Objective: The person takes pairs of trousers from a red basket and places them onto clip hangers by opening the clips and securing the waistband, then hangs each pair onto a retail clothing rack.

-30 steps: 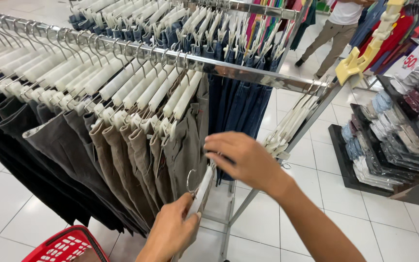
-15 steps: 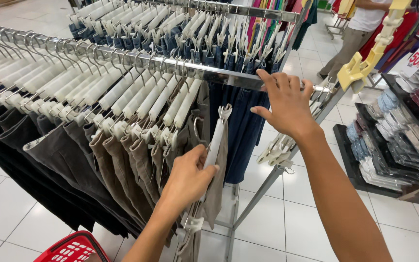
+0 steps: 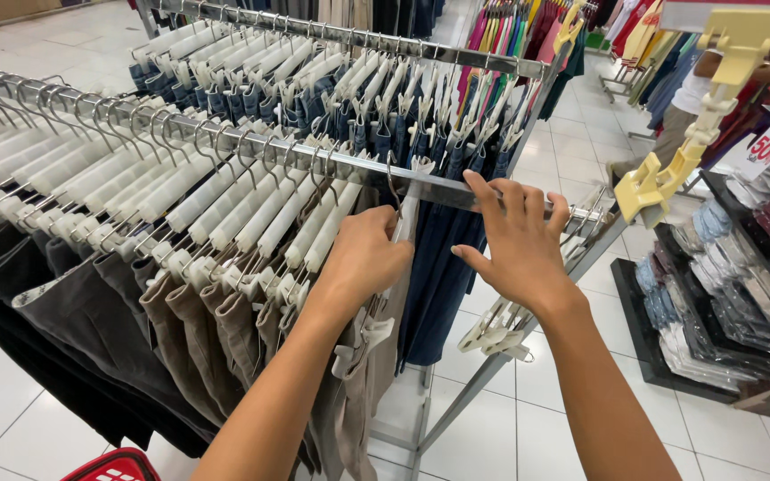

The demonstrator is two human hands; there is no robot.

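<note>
My left hand (image 3: 363,258) grips a white plastic clip hanger (image 3: 403,218) that carries beige trousers (image 3: 363,392); its metal hook sits at the steel rail (image 3: 225,134) of the clothes rack. My right hand (image 3: 519,245) is open with fingers spread, resting on the flat end of that rail just right of the hanger. To the left, several white hangers (image 3: 180,200) hold grey, taupe and black trousers (image 3: 91,312) in a tight row.
A second rail (image 3: 349,36) behind holds dark blue jeans. Loose empty hangers (image 3: 496,330) dangle under the rail's end. A shelf of folded packed clothes (image 3: 724,303) stands at right, a yellow price-sign holder (image 3: 670,169) before it. A red basket (image 3: 113,465) sits below. Another person (image 3: 683,116) stands far right.
My left hand lifted the hanger with the beige trousers from low down up to the rail. My right hand rose from the hanger and came to rest on the rail's end.
</note>
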